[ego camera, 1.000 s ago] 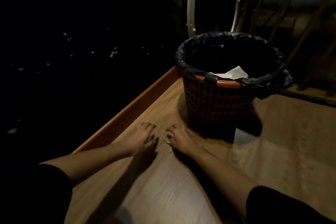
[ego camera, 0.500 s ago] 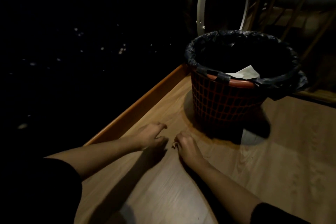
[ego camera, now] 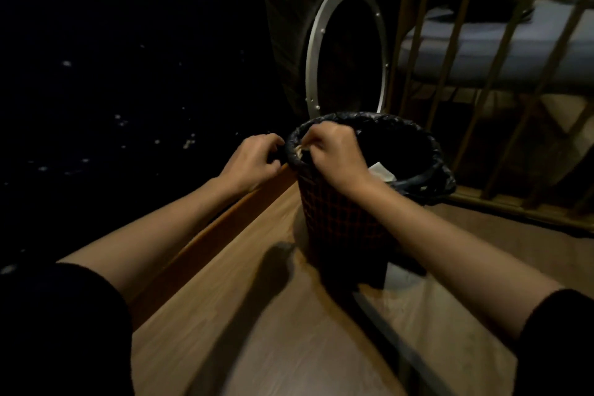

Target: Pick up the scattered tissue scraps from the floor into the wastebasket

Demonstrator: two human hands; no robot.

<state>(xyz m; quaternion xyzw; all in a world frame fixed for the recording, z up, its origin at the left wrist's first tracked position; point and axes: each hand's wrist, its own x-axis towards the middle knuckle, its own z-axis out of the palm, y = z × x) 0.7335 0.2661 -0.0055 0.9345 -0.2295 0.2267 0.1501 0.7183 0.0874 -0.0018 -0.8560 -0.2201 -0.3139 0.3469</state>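
The wastebasket (ego camera: 340, 219) is red mesh with a black bag liner folded over its rim and stands on the wooden floor. A white tissue (ego camera: 382, 172) lies inside it. My right hand (ego camera: 337, 157) hovers over the near left rim, fingers pinched on a pale tissue scrap (ego camera: 300, 149). Just outside the rim to the left is my left hand (ego camera: 254, 159), fingers curled closed; nothing shows in it. Several small white scraps (ego camera: 189, 142) dot the dark floor at the left.
A wooden edge strip (ego camera: 225, 228) divides the light wooden floor from the dark area on the left. Behind the basket stands a round metal ring (ego camera: 313, 51). Slanted wooden bars (ego camera: 450, 51) rise at the right.
Both hands have lifted from the floor in front of the basket up to its rim. The view has tilted up and closer to the basket.
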